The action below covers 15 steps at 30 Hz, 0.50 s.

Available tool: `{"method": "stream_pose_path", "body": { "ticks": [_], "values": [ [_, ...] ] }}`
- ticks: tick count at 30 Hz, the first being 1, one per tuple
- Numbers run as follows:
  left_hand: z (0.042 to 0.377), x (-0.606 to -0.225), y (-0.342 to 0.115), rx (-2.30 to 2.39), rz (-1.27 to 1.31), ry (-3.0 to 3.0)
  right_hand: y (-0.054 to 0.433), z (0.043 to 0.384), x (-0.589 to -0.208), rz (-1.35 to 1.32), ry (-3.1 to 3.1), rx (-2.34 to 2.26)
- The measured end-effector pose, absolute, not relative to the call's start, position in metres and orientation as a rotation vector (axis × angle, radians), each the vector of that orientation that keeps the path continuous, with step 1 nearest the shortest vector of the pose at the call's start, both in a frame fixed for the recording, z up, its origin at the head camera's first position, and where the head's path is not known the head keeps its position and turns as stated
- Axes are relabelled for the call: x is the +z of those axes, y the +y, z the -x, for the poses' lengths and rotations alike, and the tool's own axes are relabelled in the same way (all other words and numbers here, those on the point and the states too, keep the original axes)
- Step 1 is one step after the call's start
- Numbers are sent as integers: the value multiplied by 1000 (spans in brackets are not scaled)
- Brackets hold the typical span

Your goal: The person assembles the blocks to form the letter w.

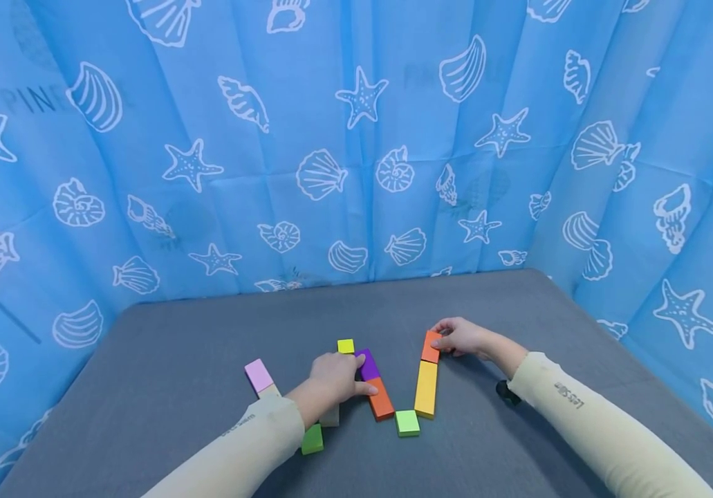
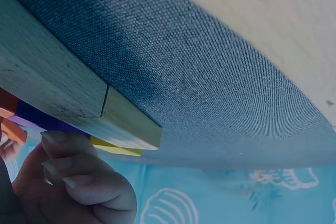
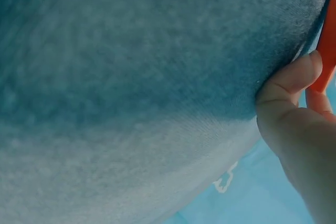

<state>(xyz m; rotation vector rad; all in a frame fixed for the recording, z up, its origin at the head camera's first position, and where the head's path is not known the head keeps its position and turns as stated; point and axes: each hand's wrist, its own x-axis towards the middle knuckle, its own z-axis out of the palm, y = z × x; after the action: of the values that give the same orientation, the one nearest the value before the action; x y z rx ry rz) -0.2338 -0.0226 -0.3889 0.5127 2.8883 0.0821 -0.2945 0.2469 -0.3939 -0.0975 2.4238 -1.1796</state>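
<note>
My left hand (image 1: pixel 333 375) lies over the blocks at centre, index fingertip at the left edge of a purple block (image 1: pixel 368 364), thumb touching a red-orange block (image 1: pixel 382 401) end to end with it. In the left wrist view its fingers (image 2: pixel 89 174) are bent beside the purple block (image 2: pixel 44 118). My right hand (image 1: pixel 463 337) pinches a small orange block (image 1: pixel 431 346) between thumb and fingers. That block meets the far end of a long amber block (image 1: pixel 426 389). The right wrist view catches the orange block (image 3: pixel 326 51) at its edge.
A lime block (image 1: pixel 407 422) sits between the two slanted rows at their near ends. Left of them are a pink block (image 1: pixel 259 375), a green block (image 1: pixel 312 439) and a yellow block (image 1: pixel 346 346). Plain wood blocks (image 2: pixel 52 61) are partly hidden by my left hand. A blue shell-print curtain (image 1: pixel 356 173) rises behind the grey table (image 1: pixel 194 346).
</note>
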Motion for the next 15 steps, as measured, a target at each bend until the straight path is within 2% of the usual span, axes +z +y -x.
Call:
{"method": "stream_pose_path", "body": {
  "ticks": [15],
  "values": [
    [235,-388,-22,78,-491,2883,246,296,-396,164,2426,-1145]
  ]
}}
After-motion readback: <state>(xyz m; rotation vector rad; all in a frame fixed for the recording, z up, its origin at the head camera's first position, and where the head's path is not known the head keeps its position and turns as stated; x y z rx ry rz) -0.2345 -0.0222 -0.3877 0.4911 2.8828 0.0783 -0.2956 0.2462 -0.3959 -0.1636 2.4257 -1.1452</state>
